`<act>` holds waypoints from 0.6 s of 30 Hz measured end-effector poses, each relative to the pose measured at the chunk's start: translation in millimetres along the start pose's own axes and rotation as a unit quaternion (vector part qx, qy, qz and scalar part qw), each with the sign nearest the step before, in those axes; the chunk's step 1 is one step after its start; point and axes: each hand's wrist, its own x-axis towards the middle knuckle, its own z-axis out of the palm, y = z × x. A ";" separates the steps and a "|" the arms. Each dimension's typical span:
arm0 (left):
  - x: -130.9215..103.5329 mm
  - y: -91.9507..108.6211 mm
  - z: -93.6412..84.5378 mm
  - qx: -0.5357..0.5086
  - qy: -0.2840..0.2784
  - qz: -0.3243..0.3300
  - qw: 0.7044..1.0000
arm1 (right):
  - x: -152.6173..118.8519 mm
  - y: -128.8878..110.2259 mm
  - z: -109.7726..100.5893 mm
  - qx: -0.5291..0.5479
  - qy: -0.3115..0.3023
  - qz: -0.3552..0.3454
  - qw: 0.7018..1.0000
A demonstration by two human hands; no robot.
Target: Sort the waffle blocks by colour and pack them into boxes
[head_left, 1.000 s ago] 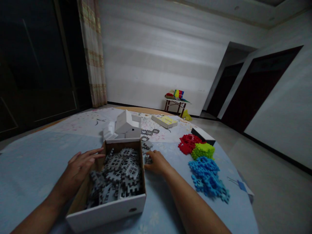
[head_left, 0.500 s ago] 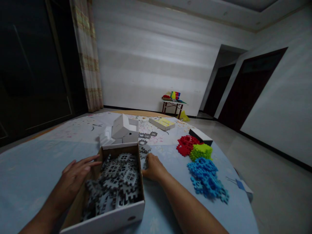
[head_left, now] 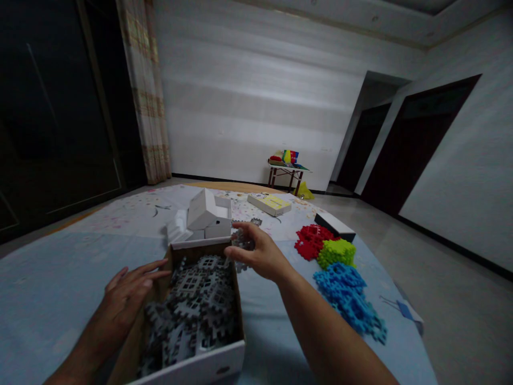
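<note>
Several grey interlocking pieces (head_left: 243, 241), likely light and stiff, sit pinched in the right hand (head_left: 262, 256) above the cardboard box (head_left: 200, 369); the left hand (head_left: 126, 299) rests flat, fingers spread, on its left wall.

text: none legible | labels: none | numbers: none | signs: none

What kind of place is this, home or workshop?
Most likely a room in a home: a curtain hangs by dark glass, a floral cloth covers the round table, and a small side table with bright toys stands against the bare wall.
</note>
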 end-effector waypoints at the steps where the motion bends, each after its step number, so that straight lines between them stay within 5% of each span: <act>1: -0.2 -0.2 -0.2 0.005 -0.003 0.004 1.000 | 4.1 -6.2 2.2 0.009 -0.026 -0.017 0.999; 3: -0.6 0.3 -1.3 0.016 -0.009 0.009 1.000 | 17.7 -4.6 4.2 0.001 -0.038 -0.028 0.999; 6: -1.2 3.4 -3.9 0.024 -0.016 0.013 0.999 | 50.5 29.9 -1.4 -0.109 0.031 0.009 0.993; 9: -2.2 6.0 -4.6 0.007 -0.011 0.011 1.000 | 86.5 79.1 -11.0 -0.330 0.063 0.155 0.929; 13: -5.2 4.6 0.9 -0.026 0.017 0.008 0.999 | 123.2 128.6 -10.5 -0.378 0.051 0.227 0.896; 18: -10.4 3.4 11.5 -0.042 0.078 0.004 0.996 | 153.1 161.5 5.1 -0.418 0.015 0.282 0.863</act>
